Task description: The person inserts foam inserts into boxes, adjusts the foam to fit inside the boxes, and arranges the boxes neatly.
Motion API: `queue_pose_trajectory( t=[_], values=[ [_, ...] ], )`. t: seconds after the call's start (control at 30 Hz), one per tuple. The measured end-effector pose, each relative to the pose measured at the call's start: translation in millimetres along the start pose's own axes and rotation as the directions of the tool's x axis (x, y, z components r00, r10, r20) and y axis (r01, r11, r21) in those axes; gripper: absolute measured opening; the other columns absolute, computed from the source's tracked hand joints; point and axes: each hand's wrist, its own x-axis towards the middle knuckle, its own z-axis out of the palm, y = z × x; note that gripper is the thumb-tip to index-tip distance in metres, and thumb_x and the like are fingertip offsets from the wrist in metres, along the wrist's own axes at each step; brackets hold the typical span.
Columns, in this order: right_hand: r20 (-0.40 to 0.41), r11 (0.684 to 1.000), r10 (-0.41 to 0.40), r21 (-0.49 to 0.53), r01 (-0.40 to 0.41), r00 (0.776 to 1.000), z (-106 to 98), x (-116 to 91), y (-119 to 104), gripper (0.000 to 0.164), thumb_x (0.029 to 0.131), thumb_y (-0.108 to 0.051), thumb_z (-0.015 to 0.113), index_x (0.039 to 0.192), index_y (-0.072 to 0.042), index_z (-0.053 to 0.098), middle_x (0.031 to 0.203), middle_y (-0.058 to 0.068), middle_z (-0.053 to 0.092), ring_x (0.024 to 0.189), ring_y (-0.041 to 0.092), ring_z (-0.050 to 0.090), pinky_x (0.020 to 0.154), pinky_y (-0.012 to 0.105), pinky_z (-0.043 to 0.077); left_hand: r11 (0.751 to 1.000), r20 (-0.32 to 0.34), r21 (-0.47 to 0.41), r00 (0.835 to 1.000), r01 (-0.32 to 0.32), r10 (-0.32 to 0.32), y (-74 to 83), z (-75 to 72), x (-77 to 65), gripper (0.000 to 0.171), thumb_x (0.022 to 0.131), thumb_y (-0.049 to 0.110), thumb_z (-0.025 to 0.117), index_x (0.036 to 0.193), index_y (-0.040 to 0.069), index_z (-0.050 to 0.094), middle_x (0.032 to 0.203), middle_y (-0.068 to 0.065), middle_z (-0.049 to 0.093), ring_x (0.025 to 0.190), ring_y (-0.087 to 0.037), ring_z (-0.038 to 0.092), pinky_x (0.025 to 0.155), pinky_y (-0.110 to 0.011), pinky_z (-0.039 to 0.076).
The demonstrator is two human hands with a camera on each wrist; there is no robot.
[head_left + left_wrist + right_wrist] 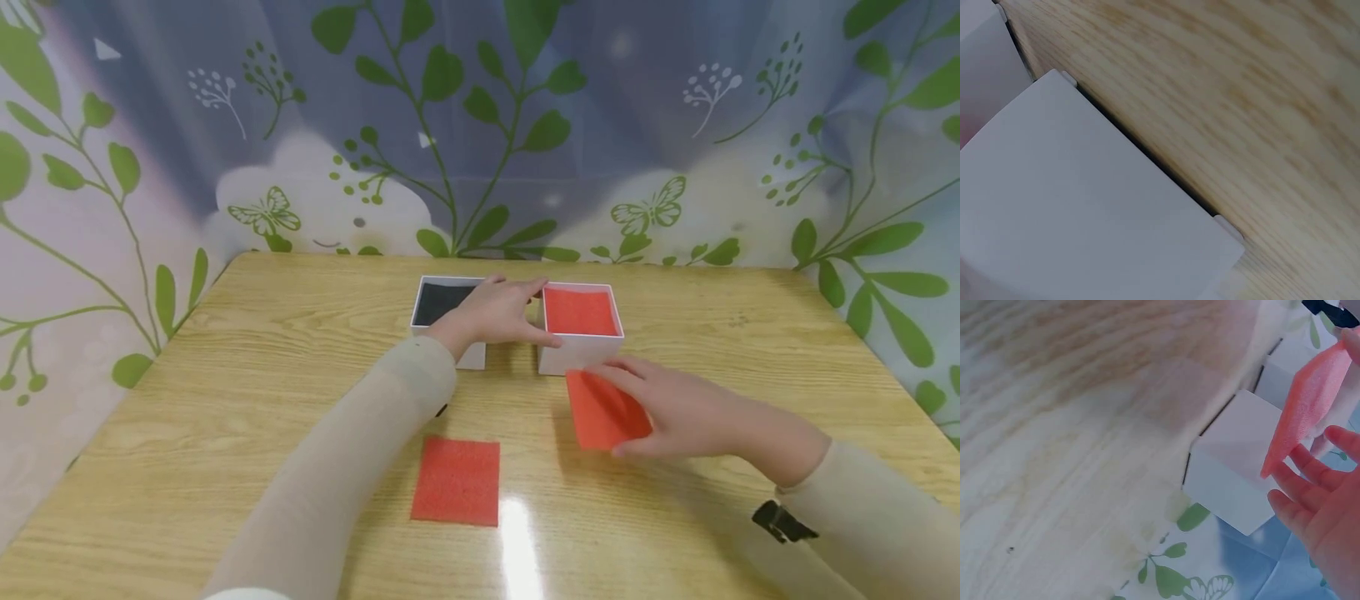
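Observation:
My left hand (pixel 498 312) reaches across to the white box (pixel 577 354) on the right, thumb at its front wall and fingers at its left back corner. Red fuzzy squares (pixel 579 311) fill that box. My right hand (pixel 690 408) pinches a tilted red square sheet (pixel 606 412) between thumb and fingers, just in front of this box. In the right wrist view the sheet (pixel 1313 400) shows a thick, soft-looking edge above the fingertips (pixel 1288 509). In the left wrist view a white box wall (pixel 1085 194) fills much of the picture; the left hand's fingers are hidden there.
Another white box (pixel 472 357), holding black squares (pixel 442 303), stands to the left, partly behind my left hand. A second red square (pixel 456 482) lies flat on the wooden table (pixel 225 400) nearer me. A leaf-patterned curtain (pixel 472 167) hangs behind the table.

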Motion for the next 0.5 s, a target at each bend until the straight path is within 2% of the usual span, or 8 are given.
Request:
queue_pose_trajectory(
  t=[0.2, 0.5],
  values=[
    [-0.05, 1.0, -0.011, 0.016, 0.012, 0.999, -9.9, -0.3, -1.9, 0.088, 0.075, -0.047, 0.074, 0.146, -0.017, 0.031, 0.142, 0.003, 0.034, 0.116, 0.025, 0.048, 0.091, 0.045, 0.044, 1.0, -0.002, -0.003, 1.0, -0.001, 0.001, 1.2, -0.2, 0.6, 0.103, 0.073, 0.075, 0.053, 0.15, 0.015, 0.02, 0.14, 0.005, 0.046, 0.122, -0.009, 0.046, 0.111, -0.039, 0.012],
    [-0.099, 0.999, -0.039, 0.014, 0.04, 0.994, -19.5, 5.5, -2.0, 0.086, 0.078, -0.042, 0.073, 0.146, -0.015, 0.029, 0.141, 0.007, 0.036, 0.113, 0.026, 0.05, 0.087, 0.045, 0.047, 1.0, 0.002, 0.001, 1.0, 0.014, -0.014, 2.1, 0.4, -0.5, 0.104, 0.073, 0.076, 0.053, 0.15, 0.015, 0.02, 0.14, 0.004, 0.045, 0.124, -0.009, 0.045, 0.111, -0.039, 0.012]
  ],
)
